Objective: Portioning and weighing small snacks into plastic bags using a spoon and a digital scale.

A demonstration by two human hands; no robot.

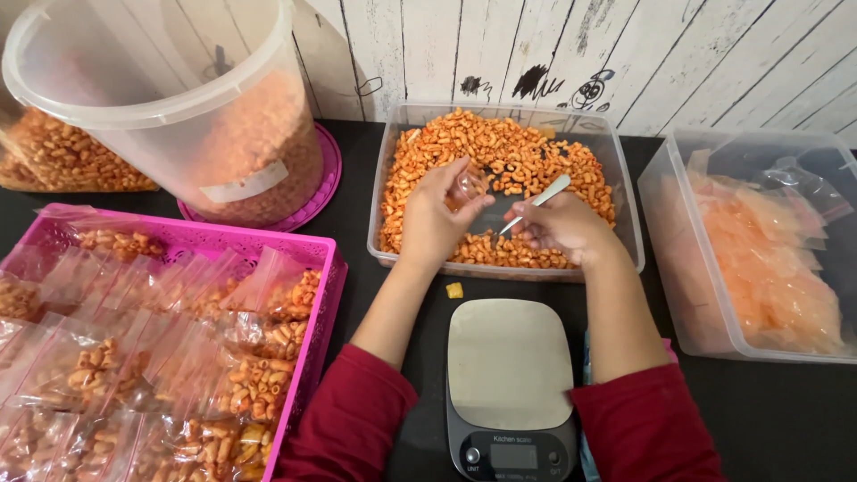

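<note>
Clear small bag (466,186) pinched in left hand (435,219) grip, right hand (561,225) grip closed on white spoon (536,203)

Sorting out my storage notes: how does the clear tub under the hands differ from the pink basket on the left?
The clear tub has smooth see-through walls and holds loose orange macaroni snacks; the pink basket has opaque perforated walls and holds the snacks sealed in small clear bags. Both hands, left hand and right hand, work over the tub, none over the basket. Both are rectangular and sit on the black table.
</note>
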